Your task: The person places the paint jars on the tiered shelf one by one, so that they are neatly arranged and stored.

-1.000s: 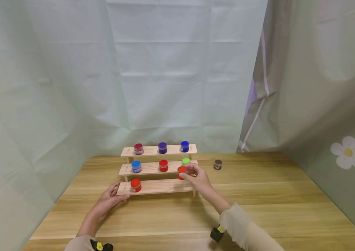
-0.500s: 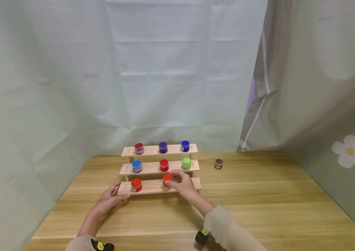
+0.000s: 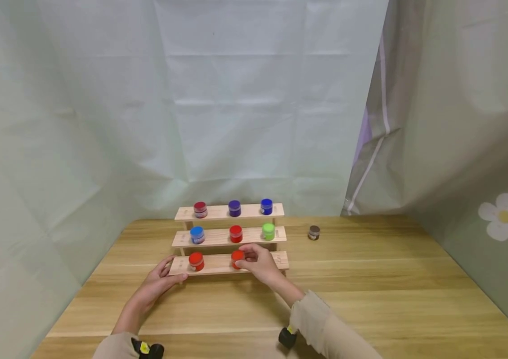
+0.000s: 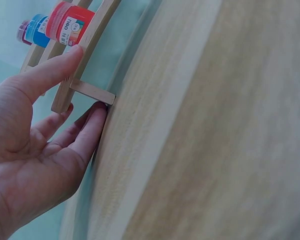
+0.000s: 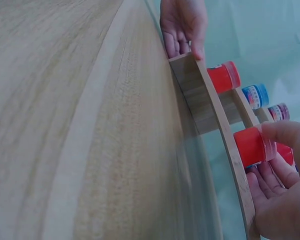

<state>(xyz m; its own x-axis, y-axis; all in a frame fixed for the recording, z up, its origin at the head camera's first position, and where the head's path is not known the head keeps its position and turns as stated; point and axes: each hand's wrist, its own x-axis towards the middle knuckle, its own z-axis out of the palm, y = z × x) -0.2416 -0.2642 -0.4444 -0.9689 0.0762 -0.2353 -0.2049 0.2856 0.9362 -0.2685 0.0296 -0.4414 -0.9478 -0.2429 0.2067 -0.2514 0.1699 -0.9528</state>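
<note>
A three-tier wooden display rack [image 3: 216, 265] bears several small paint jars. My right hand [image 3: 261, 266] pinches a red paint jar [image 3: 236, 256] between thumb and fingers at the middle of the lowest tier. In the right wrist view, that red jar [image 5: 249, 146] has its base right at the board. My left hand [image 3: 154, 288] holds the left end of the lowest tier, thumb at the front edge and fingers behind the end. Near that thumb stands another red paint jar [image 4: 70, 24], its label facing out.
Blue [image 3: 197, 235], red [image 3: 236, 234] and green [image 3: 268, 231] jars stand on the middle tier. Dark red [image 3: 200, 210], purple [image 3: 234, 208] and dark blue [image 3: 266, 206] jars line the top. A brown-lidded jar [image 3: 314, 233] sits on the wooden table [image 3: 371, 294], right of the rack.
My right hand has carried the red jar leftward from the right part of the rack to the middle of the lowest tier, uncovering the green jar. The left hand keeps its place.
</note>
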